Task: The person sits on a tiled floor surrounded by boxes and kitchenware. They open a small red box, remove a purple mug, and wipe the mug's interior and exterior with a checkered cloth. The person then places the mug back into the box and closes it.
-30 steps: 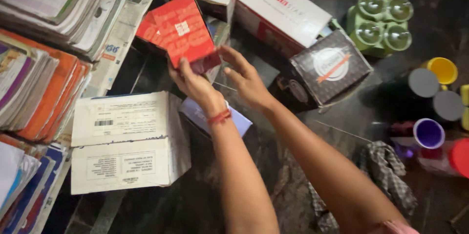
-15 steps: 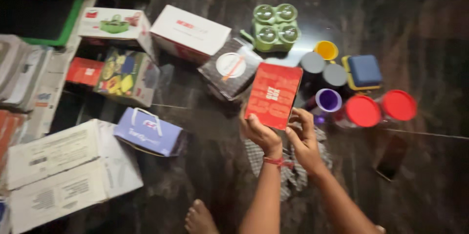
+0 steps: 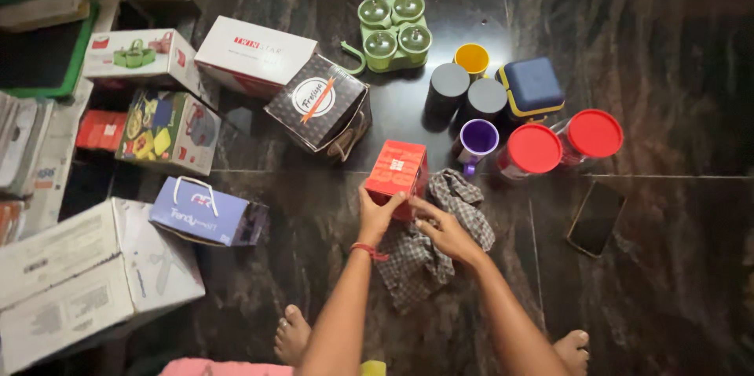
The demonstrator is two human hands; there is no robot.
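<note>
While cardboard boxes sit scattered at the left of a dark stone floor [image 3: 644, 46], the person's left hand [image 3: 378, 215] closes on the near left edge of a small red carton [image 3: 398, 174], set on the floor mid-frame just beside a checked cloth [image 3: 428, 246]. The right hand [image 3: 444, 228] touches its near corner, fingers curled. The carton looks light, stiff and easily crushed; its flat sides offer the best hold. Further right stand red-lidded jars [image 3: 561, 143].
</note>
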